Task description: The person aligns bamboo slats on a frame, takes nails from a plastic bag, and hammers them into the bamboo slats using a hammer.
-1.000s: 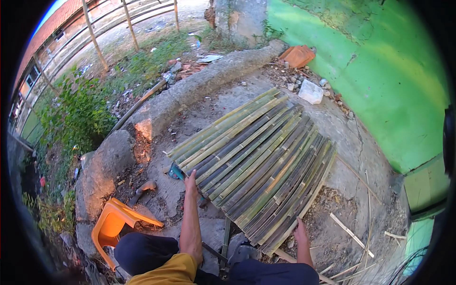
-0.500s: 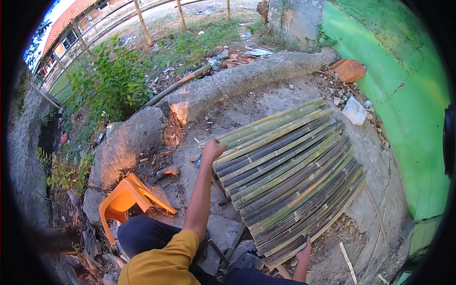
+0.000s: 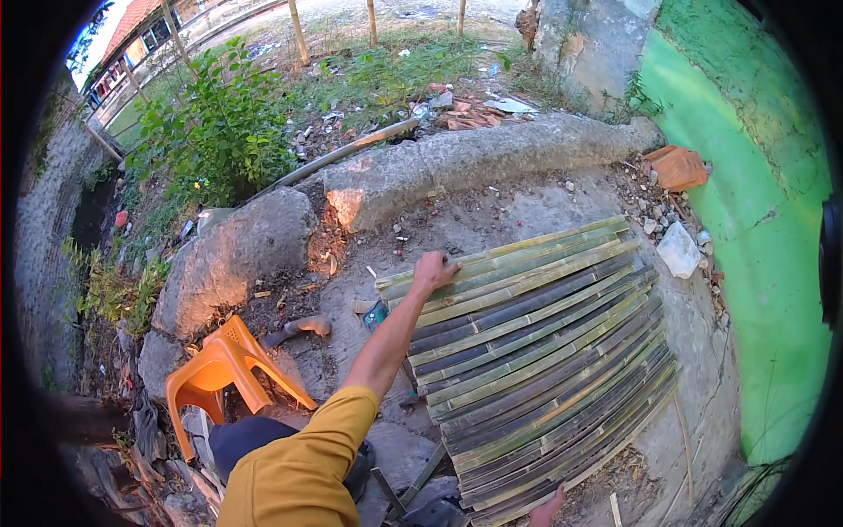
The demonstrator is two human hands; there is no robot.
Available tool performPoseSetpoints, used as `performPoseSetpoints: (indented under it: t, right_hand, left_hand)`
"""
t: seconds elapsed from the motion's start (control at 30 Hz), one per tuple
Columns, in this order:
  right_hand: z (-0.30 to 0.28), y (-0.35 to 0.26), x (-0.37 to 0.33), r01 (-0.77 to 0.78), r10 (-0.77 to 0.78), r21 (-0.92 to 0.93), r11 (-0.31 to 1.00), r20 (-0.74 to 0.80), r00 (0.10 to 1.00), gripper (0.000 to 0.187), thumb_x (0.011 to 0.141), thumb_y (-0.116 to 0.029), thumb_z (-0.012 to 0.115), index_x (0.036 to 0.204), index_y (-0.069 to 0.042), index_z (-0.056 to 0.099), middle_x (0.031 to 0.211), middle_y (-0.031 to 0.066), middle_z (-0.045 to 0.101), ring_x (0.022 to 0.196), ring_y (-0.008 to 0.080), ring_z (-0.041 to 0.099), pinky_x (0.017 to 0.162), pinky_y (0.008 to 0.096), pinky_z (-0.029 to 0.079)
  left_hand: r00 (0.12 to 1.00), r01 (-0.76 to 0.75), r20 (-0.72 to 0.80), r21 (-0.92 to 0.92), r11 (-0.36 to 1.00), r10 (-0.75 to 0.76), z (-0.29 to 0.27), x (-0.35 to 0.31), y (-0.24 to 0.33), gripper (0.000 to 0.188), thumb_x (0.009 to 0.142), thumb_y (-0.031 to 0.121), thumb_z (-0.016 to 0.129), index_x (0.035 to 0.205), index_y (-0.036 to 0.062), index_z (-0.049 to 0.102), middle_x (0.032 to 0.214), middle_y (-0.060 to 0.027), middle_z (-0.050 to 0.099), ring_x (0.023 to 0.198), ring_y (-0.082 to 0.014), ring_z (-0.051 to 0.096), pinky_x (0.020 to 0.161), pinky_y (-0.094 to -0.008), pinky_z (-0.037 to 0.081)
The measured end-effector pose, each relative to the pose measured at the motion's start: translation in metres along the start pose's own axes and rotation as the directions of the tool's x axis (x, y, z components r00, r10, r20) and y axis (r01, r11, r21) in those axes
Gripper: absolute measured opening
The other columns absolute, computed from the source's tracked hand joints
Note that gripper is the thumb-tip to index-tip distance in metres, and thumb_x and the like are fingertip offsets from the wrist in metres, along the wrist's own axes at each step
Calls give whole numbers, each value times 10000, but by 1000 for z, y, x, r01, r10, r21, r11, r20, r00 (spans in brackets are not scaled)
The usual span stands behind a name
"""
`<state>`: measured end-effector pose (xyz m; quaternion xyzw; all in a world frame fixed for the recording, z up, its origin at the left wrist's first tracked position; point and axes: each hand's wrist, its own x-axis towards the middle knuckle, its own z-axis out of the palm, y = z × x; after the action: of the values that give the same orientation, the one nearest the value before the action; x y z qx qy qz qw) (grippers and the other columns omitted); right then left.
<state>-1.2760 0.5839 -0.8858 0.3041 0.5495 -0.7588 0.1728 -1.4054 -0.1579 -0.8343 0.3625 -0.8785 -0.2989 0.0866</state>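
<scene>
Our bamboo slat mat [image 3: 544, 351] lay in front of us on the grey ground [image 3: 492, 211]. Past its far edge, there was bare ground up to the rough stone curb [image 3: 483, 151]. Its right edge had a thinner strip of ground before the green wall [image 3: 746, 220].

Our left grip [image 3: 433, 272] lay over the far edge, near the left corner, with its fingertips hidden, so we could not tell if it was clamped. Our right grip [image 3: 547, 508] was at the near edge, mostly out of sight, and we could not tell how tight it was.

Half a second before, our left grip was right at the left corner; now it was farther along the edge.

An orange plastic chair [image 3: 230, 360] stood to our left. A white block [image 3: 679, 252] sat near the mat's far right corner, in the way there.
</scene>
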Motion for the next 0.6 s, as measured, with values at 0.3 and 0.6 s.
performPoseSetpoints:
  t: [0.3, 0.6]
  right_hand:
    - [18, -15, -27, -3, 1, 231, 973, 6, 1000, 557, 1049, -425, 535, 1457, -52, 471, 1392, 159, 573, 1249, 352, 577, 1041, 528, 486]
    - [114, -49, -37, 94, -89, 27, 995, -135, 987, 564, 1029, -407, 605, 1442, -43, 487, 1290, 165, 642, 1165, 347, 643, 1018, 503, 521]
  left_hand:
    - [976, -117, -186, -25, 993, 111, -19, -3, 38, 489, 811, 524, 763, 931, 49, 773, 925, -186, 741, 905, -357, 712, 796, -468, 548]
    - [959, -102, -251, 129, 986, 132, -112, 41, 40, 434, 825, 503, 753, 966, 95, 795, 953, -163, 758, 935, -338, 719, 814, -466, 547]
